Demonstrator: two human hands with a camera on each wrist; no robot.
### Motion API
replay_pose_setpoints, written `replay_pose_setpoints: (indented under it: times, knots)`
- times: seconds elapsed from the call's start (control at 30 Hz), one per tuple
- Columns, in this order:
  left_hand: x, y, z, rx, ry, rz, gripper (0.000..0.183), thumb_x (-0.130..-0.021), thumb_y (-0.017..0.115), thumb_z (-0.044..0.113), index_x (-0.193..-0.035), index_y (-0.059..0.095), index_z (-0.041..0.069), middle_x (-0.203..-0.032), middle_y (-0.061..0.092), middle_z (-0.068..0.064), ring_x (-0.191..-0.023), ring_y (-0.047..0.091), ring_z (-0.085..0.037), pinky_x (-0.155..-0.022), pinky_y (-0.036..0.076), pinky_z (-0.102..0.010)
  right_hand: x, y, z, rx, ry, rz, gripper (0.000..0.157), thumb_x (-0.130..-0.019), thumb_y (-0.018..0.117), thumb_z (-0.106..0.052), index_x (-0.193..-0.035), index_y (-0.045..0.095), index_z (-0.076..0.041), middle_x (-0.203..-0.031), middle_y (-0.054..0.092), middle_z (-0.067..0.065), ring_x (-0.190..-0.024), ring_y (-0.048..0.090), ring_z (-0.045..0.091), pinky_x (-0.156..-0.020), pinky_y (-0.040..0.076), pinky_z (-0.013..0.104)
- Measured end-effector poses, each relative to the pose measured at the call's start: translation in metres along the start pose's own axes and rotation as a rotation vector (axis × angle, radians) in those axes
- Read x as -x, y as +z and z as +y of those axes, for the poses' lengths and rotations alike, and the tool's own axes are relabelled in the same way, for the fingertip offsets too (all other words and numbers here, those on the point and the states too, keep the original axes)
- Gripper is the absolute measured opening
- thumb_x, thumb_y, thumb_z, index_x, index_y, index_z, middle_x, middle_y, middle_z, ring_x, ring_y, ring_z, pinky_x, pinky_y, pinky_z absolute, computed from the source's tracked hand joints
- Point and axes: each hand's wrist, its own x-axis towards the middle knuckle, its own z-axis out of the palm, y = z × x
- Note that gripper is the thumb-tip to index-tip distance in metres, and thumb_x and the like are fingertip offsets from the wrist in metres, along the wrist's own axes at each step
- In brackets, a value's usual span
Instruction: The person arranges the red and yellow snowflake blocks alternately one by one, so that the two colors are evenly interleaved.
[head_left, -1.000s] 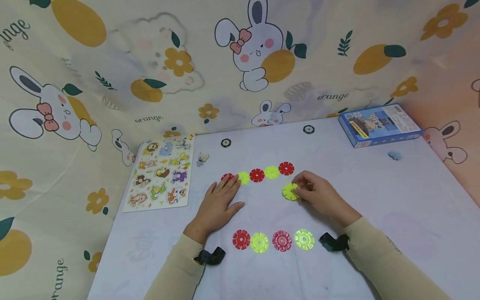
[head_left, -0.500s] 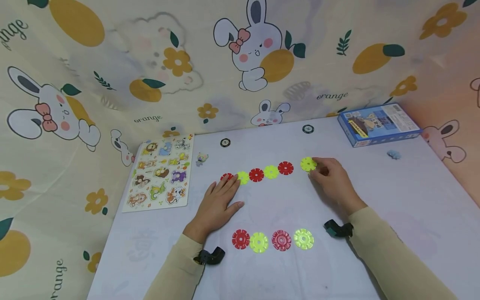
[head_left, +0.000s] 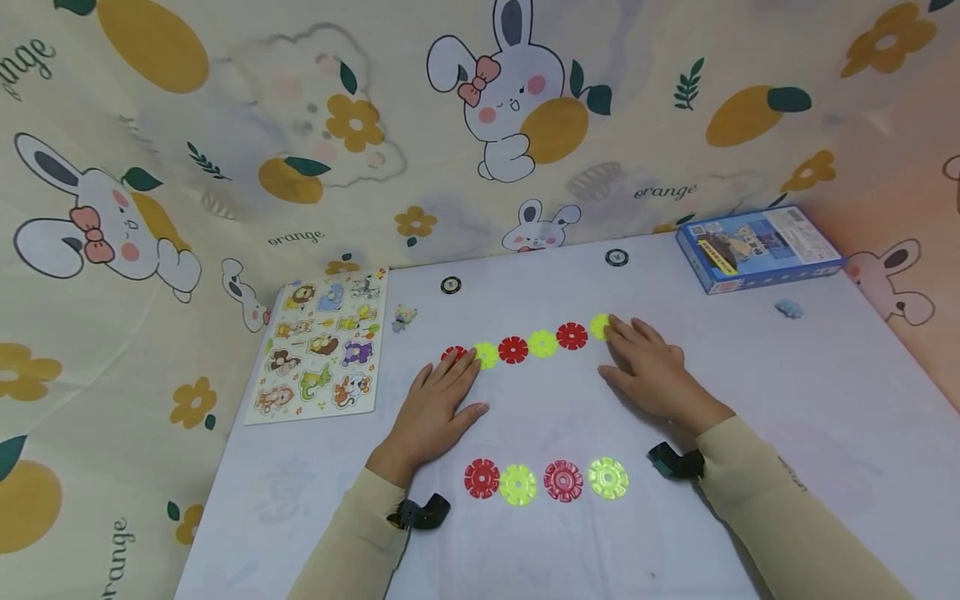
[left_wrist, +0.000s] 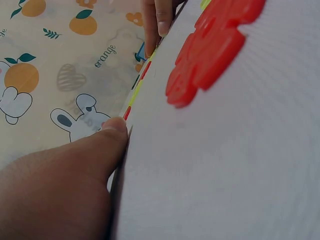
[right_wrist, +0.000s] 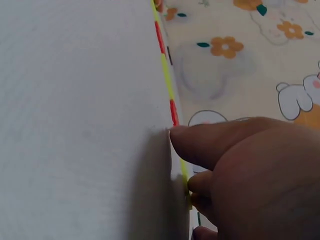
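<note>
A slightly rising row of notched plastic discs, alternately red and yellow-green, lies across the middle of the white table. My left hand [head_left: 435, 408] rests flat at the row's left end, its fingers partly covering a red disc [head_left: 452, 353] and reaching the neighbouring yellow-green disc [head_left: 487, 357]. At the right end, straight fingertips of my right hand [head_left: 652, 371] touch a yellow-green disc [head_left: 599, 326], hiding its right edge. Beside it lies a red disc [head_left: 572, 336]. Nearer the front is a second row, including a red disc [head_left: 482, 479] that looms large in the left wrist view.
A sticker sheet of cartoon animals [head_left: 318, 350] lies at the left, with a small grey figure [head_left: 403, 317] beside it. Two black round pieces, one at left [head_left: 451, 285], lie toward the back. A blue box [head_left: 761, 250] and a small blue piece [head_left: 788, 309] are back right.
My right hand carried the yellow-green disc away from me and rightward, set it down, then released its pinch and slid it left beside the red disc. The left hand stayed put.
</note>
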Motion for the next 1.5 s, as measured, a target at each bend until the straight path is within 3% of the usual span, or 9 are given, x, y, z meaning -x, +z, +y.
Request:
replay_pose_setpoints:
  times: [0.17, 0.37, 1.27, 1.5]
  knots:
    - [-0.0001, -0.0004, 0.0003, 0.005, -0.001, -0.007, 0.071, -0.095, 0.037, 0.061, -0.153, 0.026, 0.021, -0.158, 0.017, 0.005, -0.144, 0.009, -0.022, -0.112, 0.010, -0.054, -0.0014, 0.0016, -0.0005, 0.017, -0.008, -0.010, 0.081, -0.088, 0.064, -0.049, -0.152, 0.029, -0.014, -0.159, 0.015, 0.005, -0.143, 0.004, 0.034, -0.095, 0.018, 0.061]
    - [0.0001, -0.0008, 0.0006, 0.008, -0.005, -0.005, 0.071, -0.095, 0.038, 0.060, -0.153, 0.027, 0.021, -0.158, 0.017, 0.006, -0.144, 0.010, -0.022, -0.112, 0.010, -0.053, -0.0019, 0.0028, -0.0012, 0.052, -0.014, -0.017, 0.086, -0.087, 0.060, -0.056, -0.152, 0.027, -0.013, -0.159, 0.014, 0.007, -0.142, 0.003, 0.037, -0.095, 0.017, 0.065]
    - [0.0001, -0.0021, 0.0019, 0.017, -0.003, -0.004, 0.070, -0.095, 0.040, 0.059, -0.152, 0.028, 0.021, -0.158, 0.018, 0.005, -0.144, 0.011, -0.022, -0.112, 0.010, -0.054, 0.0055, 0.0084, -0.0008, 0.086, -0.006, 0.002, 0.085, -0.084, 0.062, -0.058, -0.151, 0.031, -0.015, -0.159, 0.013, 0.006, -0.142, 0.004, 0.037, -0.099, 0.016, 0.065]
    - [-0.0001, -0.0017, 0.0018, 0.008, -0.002, 0.002, 0.070, -0.095, 0.040, 0.059, -0.152, 0.028, 0.021, -0.158, 0.018, 0.006, -0.144, 0.011, -0.022, -0.111, 0.011, -0.054, 0.0057, 0.0080, -0.0013, 0.015, -0.010, 0.045, 0.083, -0.084, 0.062, -0.058, -0.151, 0.031, -0.020, -0.159, 0.013, 0.004, -0.142, 0.007, 0.036, -0.099, 0.014, 0.067]
